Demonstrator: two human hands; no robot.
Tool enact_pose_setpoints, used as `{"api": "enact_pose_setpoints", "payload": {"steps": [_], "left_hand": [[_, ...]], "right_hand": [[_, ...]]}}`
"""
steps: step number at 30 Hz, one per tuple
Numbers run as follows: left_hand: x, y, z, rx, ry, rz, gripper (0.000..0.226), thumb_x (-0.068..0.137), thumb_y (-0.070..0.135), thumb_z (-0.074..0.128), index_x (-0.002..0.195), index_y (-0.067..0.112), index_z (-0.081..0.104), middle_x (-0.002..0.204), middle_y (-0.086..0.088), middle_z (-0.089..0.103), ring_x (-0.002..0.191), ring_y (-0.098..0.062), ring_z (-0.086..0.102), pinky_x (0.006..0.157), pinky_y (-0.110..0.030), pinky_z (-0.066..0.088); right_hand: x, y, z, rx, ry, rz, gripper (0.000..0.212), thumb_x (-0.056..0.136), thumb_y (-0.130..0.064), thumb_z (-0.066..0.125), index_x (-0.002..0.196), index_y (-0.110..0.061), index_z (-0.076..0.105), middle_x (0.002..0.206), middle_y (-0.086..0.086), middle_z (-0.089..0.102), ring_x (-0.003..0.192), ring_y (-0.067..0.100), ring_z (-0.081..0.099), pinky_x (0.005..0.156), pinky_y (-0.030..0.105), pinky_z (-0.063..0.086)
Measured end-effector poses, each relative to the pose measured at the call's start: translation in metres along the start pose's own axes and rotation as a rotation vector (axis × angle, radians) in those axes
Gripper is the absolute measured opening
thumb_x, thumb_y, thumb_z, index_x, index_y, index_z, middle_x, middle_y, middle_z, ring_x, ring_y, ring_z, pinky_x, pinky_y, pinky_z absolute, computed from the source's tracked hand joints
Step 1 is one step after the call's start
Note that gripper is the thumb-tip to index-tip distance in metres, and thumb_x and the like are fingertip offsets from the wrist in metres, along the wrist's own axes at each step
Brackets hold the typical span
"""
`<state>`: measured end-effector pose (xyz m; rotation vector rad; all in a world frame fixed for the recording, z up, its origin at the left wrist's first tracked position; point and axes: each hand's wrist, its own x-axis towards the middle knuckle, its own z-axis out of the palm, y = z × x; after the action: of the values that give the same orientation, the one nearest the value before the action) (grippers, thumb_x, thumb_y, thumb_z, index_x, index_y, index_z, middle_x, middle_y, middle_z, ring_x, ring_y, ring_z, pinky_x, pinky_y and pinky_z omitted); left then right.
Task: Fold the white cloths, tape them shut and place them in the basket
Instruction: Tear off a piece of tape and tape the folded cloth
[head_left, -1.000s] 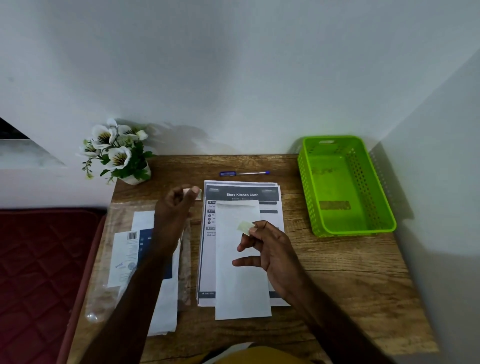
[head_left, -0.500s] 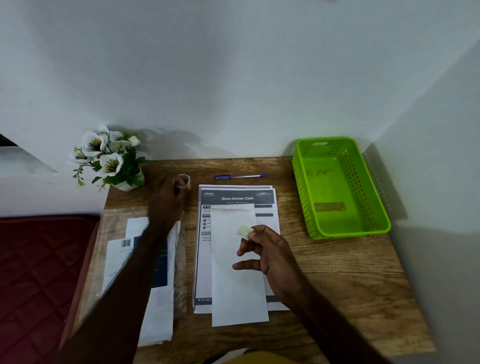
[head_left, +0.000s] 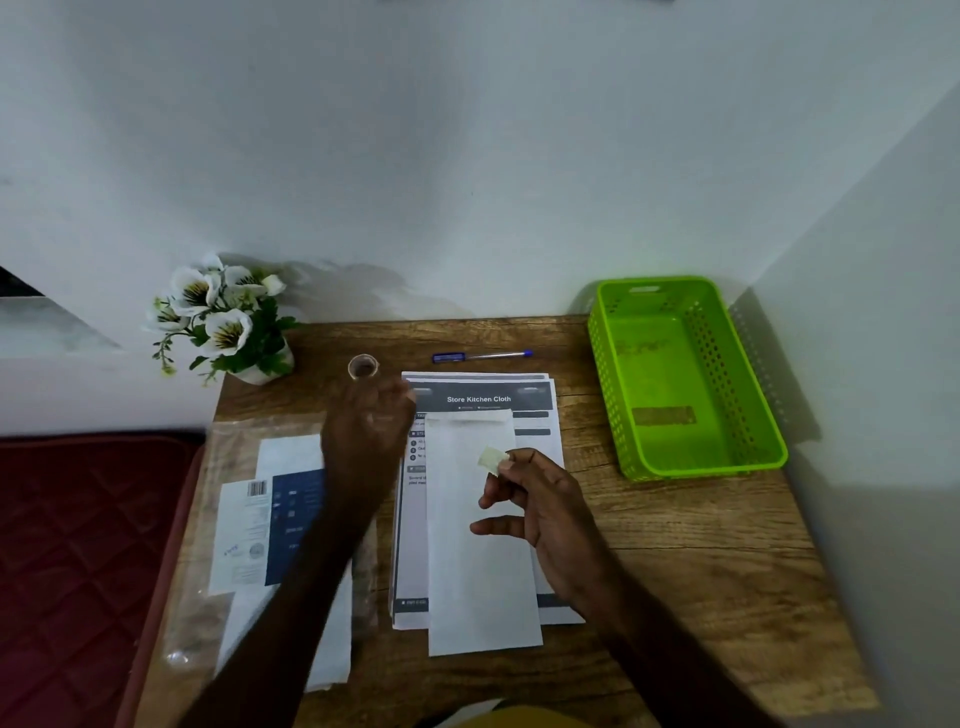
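Note:
A folded white cloth (head_left: 480, 571) lies lengthwise on a stack of printed sheets (head_left: 540, 400) in the middle of the wooden table. Above the cloth's upper half, my right hand (head_left: 540, 504) pinches a small piece of tape (head_left: 491, 459) between thumb and fingertips. My left hand (head_left: 369, 423) is blurred and holds nothing. It hovers just in front of a small tape roll (head_left: 362, 367) that stands on the table. The green basket (head_left: 763, 452) sits at the back right with no cloth in it.
A pot of white flowers (head_left: 223, 317) stands at the back left corner. A blue pen (head_left: 480, 356) lies behind the sheets. A clear plastic pack with white and blue contents (head_left: 270, 530) covers the table's left side. A dark red mattress (head_left: 78, 561) borders the left edge, and a wall the right.
My left hand carried the tape roll to the back of the table, let it go there and drew back toward the sheets. My right hand kept hold of the tape piece.

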<state>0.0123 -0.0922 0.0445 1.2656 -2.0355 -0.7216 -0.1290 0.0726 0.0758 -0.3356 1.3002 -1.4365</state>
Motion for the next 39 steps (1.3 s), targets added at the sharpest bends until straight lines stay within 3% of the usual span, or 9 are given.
{"api": "enact_pose_setpoints", "payload": {"steps": [3,7,13,19,30,34,37,39], "left_hand": [[-0.036,0.027,0.002,-0.040,0.011,0.206,0.030,0.094,0.034,0.069,0.109,0.009,0.073,0.112,-0.007,0.072,0.110,-0.014,0.061,0.098,-0.021,0.046],[-0.063,0.034,0.006,0.043,-0.020,0.457,0.030,0.088,0.035,0.077,0.106,0.011,0.078,0.113,-0.006,0.074,0.112,-0.018,0.064,0.105,-0.019,0.041],[-0.066,0.037,0.012,0.133,0.034,0.534,0.029,0.089,0.035,0.075,0.101,0.009,0.080,0.109,-0.009,0.077,0.107,-0.025,0.069,0.111,-0.017,0.035],[-0.059,0.037,0.015,0.174,0.054,0.642,0.024,0.087,0.030,0.079,0.097,0.007,0.080,0.105,-0.011,0.077,0.101,-0.029,0.072,0.092,-0.034,0.054],[-0.060,0.030,0.022,0.119,0.111,0.697,0.016,0.088,0.021,0.080,0.095,0.006,0.079,0.101,-0.010,0.076,0.104,-0.024,0.064,0.090,-0.032,0.053],[-0.063,0.037,0.025,0.042,0.048,0.553,0.016,0.088,0.023,0.076,0.094,0.008,0.078,0.100,-0.005,0.075,0.102,-0.017,0.062,0.089,-0.024,0.050],[-0.063,0.051,0.021,-0.190,-0.033,0.091,0.008,0.091,0.029,0.075,0.096,0.023,0.074,0.102,0.020,0.068,0.095,0.003,0.062,0.078,-0.008,0.050],[-0.057,0.055,0.019,-0.420,-0.131,-0.285,0.008,0.093,0.036,0.073,0.098,0.030,0.073,0.104,0.024,0.070,0.094,0.003,0.067,0.076,-0.011,0.055]], "right_hand": [[0.001,0.000,0.001,-0.014,0.080,0.009,0.017,0.104,-0.015,0.055,0.098,-0.011,0.070,0.083,0.010,0.070,0.080,0.021,0.070,0.071,0.046,0.063],[0.002,0.000,0.001,0.025,0.182,0.046,0.015,0.102,-0.015,0.058,0.097,-0.007,0.070,0.080,0.010,0.069,0.081,0.023,0.070,0.077,0.048,0.063],[0.003,0.001,0.001,0.040,0.231,0.080,0.017,0.100,-0.018,0.061,0.101,-0.005,0.072,0.086,0.013,0.071,0.089,0.028,0.071,0.079,0.048,0.063],[0.004,0.000,0.001,0.090,0.233,0.103,0.017,0.098,-0.018,0.063,0.099,-0.005,0.073,0.088,0.014,0.070,0.091,0.029,0.070,0.079,0.048,0.063],[0.004,0.000,0.002,0.087,0.216,0.117,0.017,0.098,-0.022,0.065,0.098,-0.006,0.073,0.087,0.013,0.069,0.087,0.024,0.071,0.075,0.044,0.063],[0.003,-0.001,0.003,0.078,0.202,0.117,0.018,0.097,-0.023,0.066,0.101,-0.007,0.072,0.085,0.011,0.069,0.084,0.022,0.071,0.076,0.047,0.063],[0.002,-0.001,0.004,0.074,0.212,0.122,0.025,0.095,-0.031,0.069,0.108,-0.009,0.070,0.082,0.007,0.067,0.081,0.021,0.070,0.075,0.048,0.063],[0.002,-0.001,0.004,0.031,0.249,0.108,0.029,0.095,-0.035,0.068,0.110,-0.011,0.071,0.083,0.008,0.068,0.082,0.023,0.070,0.074,0.048,0.064]]}}
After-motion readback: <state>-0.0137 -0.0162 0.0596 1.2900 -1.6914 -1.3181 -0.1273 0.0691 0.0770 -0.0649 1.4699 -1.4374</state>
